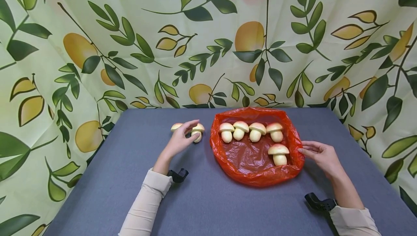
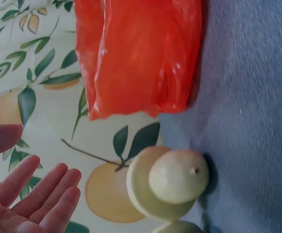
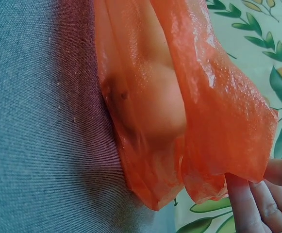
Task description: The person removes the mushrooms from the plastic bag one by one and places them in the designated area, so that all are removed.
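Observation:
A red plastic bag [image 1: 257,182] sits with its mouth spread wide and its rim rolled down. Inside it stand several toy mushrooms [image 1: 278,154] with cream stems and reddish-topped caps. At the bag's right rim, my right hand [image 1: 322,158] pinches the plastic between thumb and fingers; the right wrist view shows the pinched edge [image 3: 257,170]. To the left of the bag, my left hand [image 1: 182,138] hovers with fingers spread and nothing held. Beside it is one loose mushroom [image 1: 197,129]; another mushroom [image 1: 176,126] is partly hidden behind the hand.
A blue-grey cloth [image 1: 211,210] covers the table. Behind and at the sides hangs a fabric backdrop [image 1: 208,40] printed with leaves and orange fruit. Each wrist wears a black camera mount, such as the left mount [image 1: 178,175].

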A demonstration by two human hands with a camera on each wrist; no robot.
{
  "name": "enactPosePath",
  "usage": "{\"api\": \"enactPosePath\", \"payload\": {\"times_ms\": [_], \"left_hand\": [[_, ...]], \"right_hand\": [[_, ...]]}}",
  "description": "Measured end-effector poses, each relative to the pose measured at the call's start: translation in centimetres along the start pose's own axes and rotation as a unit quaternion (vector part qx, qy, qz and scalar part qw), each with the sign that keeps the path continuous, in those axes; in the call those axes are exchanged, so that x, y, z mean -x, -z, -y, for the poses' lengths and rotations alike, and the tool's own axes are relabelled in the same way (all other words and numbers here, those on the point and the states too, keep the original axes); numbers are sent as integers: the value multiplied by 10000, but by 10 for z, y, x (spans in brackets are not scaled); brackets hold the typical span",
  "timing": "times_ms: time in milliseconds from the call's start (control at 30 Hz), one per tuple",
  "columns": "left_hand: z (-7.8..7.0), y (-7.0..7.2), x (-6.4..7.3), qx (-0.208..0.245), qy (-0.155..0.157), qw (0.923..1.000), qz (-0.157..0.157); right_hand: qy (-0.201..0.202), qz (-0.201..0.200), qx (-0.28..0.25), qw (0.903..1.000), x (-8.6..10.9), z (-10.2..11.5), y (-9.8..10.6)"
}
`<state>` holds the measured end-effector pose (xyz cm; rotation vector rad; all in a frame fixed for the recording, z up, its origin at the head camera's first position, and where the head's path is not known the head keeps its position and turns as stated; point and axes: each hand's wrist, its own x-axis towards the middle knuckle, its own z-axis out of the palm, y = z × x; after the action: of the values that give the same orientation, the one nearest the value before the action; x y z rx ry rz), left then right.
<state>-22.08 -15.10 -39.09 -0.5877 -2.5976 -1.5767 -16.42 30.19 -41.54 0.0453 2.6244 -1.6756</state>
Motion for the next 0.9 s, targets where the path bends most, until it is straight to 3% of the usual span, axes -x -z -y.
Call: {"api": "enactPosePath", "payload": {"times_ms": [133, 333, 567, 900], "left_hand": [[-4, -7, 0, 105, 45, 9998, 134], [-9, -19, -2, 116, -64, 9996, 245], [-12, -36, -5, 281, -307, 9974, 596], [-21, -61, -8, 128, -323, 9959, 838]], "right_hand": [[-51, -26, 128, 9999, 0, 1, -1], [-18, 1, 62, 10000, 0, 0, -1], [-56, 12, 196, 9998, -1, 0, -2], [-64, -21, 192, 9998, -1, 1, -1]]}}
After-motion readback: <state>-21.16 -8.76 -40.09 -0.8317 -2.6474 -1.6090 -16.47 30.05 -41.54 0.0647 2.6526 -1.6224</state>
